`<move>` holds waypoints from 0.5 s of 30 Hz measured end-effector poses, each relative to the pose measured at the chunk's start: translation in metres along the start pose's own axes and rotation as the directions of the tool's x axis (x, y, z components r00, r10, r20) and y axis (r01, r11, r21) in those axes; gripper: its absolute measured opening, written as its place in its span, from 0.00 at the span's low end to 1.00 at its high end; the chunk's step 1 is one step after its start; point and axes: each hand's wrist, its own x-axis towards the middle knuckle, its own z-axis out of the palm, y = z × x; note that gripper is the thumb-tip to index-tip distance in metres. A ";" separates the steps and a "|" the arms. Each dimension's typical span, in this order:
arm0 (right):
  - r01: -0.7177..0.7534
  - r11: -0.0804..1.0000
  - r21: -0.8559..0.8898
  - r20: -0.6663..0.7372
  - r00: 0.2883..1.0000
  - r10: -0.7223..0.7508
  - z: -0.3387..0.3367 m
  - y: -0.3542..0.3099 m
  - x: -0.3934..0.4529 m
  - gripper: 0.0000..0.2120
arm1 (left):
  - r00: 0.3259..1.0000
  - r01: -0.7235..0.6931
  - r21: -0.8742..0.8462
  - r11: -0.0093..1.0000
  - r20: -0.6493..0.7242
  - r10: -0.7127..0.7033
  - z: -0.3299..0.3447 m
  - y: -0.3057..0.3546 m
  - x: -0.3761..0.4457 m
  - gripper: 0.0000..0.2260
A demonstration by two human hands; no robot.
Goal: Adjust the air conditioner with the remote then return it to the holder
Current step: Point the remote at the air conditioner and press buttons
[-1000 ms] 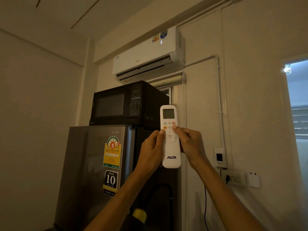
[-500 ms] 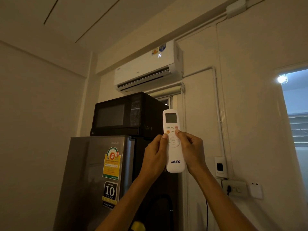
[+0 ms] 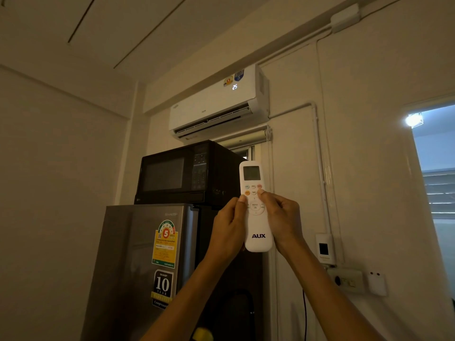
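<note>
Dim cream walls meet in a corner where a white wall-mounted air conditioner (image 3: 216, 107) hangs high, its front lit with the digits "25" and carrying two small round stickers. Below it a black microwave oven (image 3: 182, 173) sits on top of a grey steel refrigerator (image 3: 145, 267) marked "SHARP", whose door bears a yellow energy label with a large "5" and a black sticker reading "10 YEAR" (the smaller print is too fine to read). At mid-frame a slim white plastic remote (image 3: 256, 207), printed "AUX" near its lower end and "MENU OK" on its round pad, is held upright and aimed toward the unit. The left hand (image 3: 227, 230) wraps its left edge in a closed grip, thumb on the face beside the pad. The right hand (image 3: 280, 217) clasps the right edge, thumb tip pressed on a small button just above the pad. On the right wall, a small white remote holder (image 3: 325, 248) hangs near a power socket (image 3: 346, 280).
</note>
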 end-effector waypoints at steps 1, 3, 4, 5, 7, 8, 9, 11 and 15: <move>-0.010 1.000 0.003 0.002 1.000 0.010 0.000 0.000 0.000 0.03 | 1.000 -0.001 -0.002 1.000 0.001 0.001 0.000 0.000 -0.001 0.08; -0.022 1.000 0.019 0.001 1.000 0.022 0.000 0.000 -0.001 0.03 | 1.000 -0.004 -0.009 1.000 0.002 0.004 0.000 0.001 -0.001 0.09; -0.024 0.999 0.025 0.003 1.000 0.024 0.000 -0.001 -0.001 0.03 | 1.000 -0.004 -0.015 1.000 0.002 0.004 0.000 0.001 -0.001 0.09; -0.025 0.999 0.030 0.005 1.000 0.025 0.000 -0.002 -0.002 0.03 | 1.000 -0.005 -0.018 1.000 0.002 0.005 0.000 0.002 -0.001 0.09; -0.030 0.999 0.038 0.010 1.000 0.029 0.000 -0.004 -0.002 0.03 | 1.000 -0.006 -0.016 1.000 0.002 0.006 0.001 0.003 -0.001 0.09; -0.032 0.999 0.040 0.011 0.999 0.032 -0.001 -0.005 -0.003 0.03 | 1.000 -0.008 -0.015 1.000 0.002 0.008 0.001 0.004 0.000 0.09; -0.033 0.999 0.040 0.012 0.999 0.032 -0.001 -0.006 -0.003 0.03 | 1.000 -0.009 -0.017 1.000 0.002 0.009 0.001 0.004 0.000 0.09; -0.030 0.999 0.029 0.014 0.999 0.030 -0.002 -0.007 -0.004 0.03 | 1.000 -0.010 -0.023 1.000 0.001 0.010 0.000 0.005 0.000 0.09; -0.029 0.999 0.032 0.018 0.999 0.029 -0.002 -0.010 -0.005 0.04 | 1.000 -0.005 -0.018 1.000 0.006 0.005 0.000 0.004 -0.001 0.09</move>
